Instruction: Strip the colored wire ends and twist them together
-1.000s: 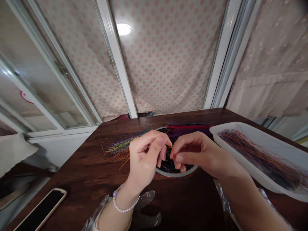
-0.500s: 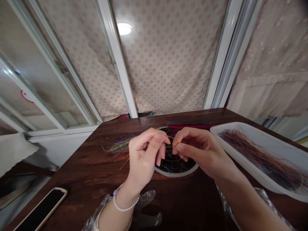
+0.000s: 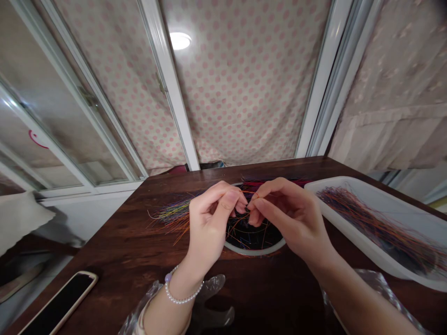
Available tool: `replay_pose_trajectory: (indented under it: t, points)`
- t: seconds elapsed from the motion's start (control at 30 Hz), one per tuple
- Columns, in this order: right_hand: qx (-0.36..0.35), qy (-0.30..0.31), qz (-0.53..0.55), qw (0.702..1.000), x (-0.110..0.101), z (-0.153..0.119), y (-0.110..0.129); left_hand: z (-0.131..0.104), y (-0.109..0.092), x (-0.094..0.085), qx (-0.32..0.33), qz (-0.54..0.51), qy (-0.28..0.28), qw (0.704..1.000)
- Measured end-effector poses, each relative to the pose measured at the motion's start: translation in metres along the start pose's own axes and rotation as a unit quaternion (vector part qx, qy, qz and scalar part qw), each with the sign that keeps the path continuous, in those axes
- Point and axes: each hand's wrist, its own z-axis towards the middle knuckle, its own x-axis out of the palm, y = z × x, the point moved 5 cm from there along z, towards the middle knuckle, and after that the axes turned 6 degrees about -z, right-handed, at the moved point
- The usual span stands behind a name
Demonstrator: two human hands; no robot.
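"Any writing to read?"

"Only a curved pink mark [image 3: 37, 138] on the glass at the far left; I can't make out letters in it."

"And the hands?"

"The left hand [image 3: 208, 216] is nearly closed, thumb and finger pinching an orange strand [image 3: 248, 191]. The right hand [image 3: 298, 216] pinches it too, fingertips together, the other fingers loosely curled. The strand is between them, above the round dish [image 3: 256, 252]."

"What stands around them?"

"A fan of coloured strands [image 3: 171, 216] lies on the table [image 3: 139, 253], left of the dish and partly hidden by the left hand. Red and purple strands [image 3: 256, 183] lie at the dish's far side. A phone [image 3: 59, 302], screen dark, is at the near left. Clear plastic [image 3: 207, 311] lies beside the left wrist, which wears a beaded bracelet [image 3: 181, 298], and more plastic film [image 3: 373, 281] shows by the right forearm."

"The containers?"

"The dish has a pale rim and a dark inside, with thin loose strands in it. The long white tray [image 3: 344, 237] on the right holds a tangled heap of orange and purple strands [image 3: 373, 223]."
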Motion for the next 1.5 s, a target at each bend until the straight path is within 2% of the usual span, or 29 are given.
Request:
replay_pose_trajectory:
  t: [0.1, 0.2, 0.37, 0.53, 0.87, 1.13, 1.3, 1.43, 1.5]
  points:
    - [-0.030, -0.018, -0.041, 0.999, 0.001, -0.001, 0.004, 0.000, 0.000, 0.000, 0.005, 0.005, 0.000, 1.000]
    - [-0.037, -0.028, -0.077, 0.996, 0.001, -0.001, 0.003, 0.000, 0.001, 0.000, -0.017, 0.001, -0.013, 1.000]
    - [-0.004, -0.014, -0.124, 0.992, 0.000, 0.001, 0.000, 0.003, -0.002, -0.001, -0.033, 0.045, -0.024, 0.998]
    - [0.028, 0.031, -0.165, 0.985, 0.000, 0.003, -0.003, 0.004, -0.002, 0.004, -0.045, 0.076, 0.005, 0.996]
    - [0.033, 0.030, -0.201, 0.979, -0.002, 0.005, -0.005, 0.005, 0.004, 0.002, -0.063, 0.106, -0.022, 0.992]
    - [0.048, 0.040, -0.203, 0.977, -0.001, 0.004, -0.009, 0.001, 0.001, 0.010, 0.013, 0.225, 0.049, 0.973]
    - [0.059, 0.042, -0.233, 0.970, 0.000, 0.004, -0.013, -0.001, 0.005, 0.014, 0.006, 0.279, 0.088, 0.956]
    - [0.057, 0.060, -0.277, 0.957, -0.003, 0.007, -0.014, 0.000, 0.009, 0.012, -0.006, 0.269, 0.088, 0.959]
    - [0.047, 0.060, -0.300, 0.951, -0.006, 0.006, -0.006, 0.002, 0.010, 0.009, -0.010, 0.267, 0.082, 0.960]
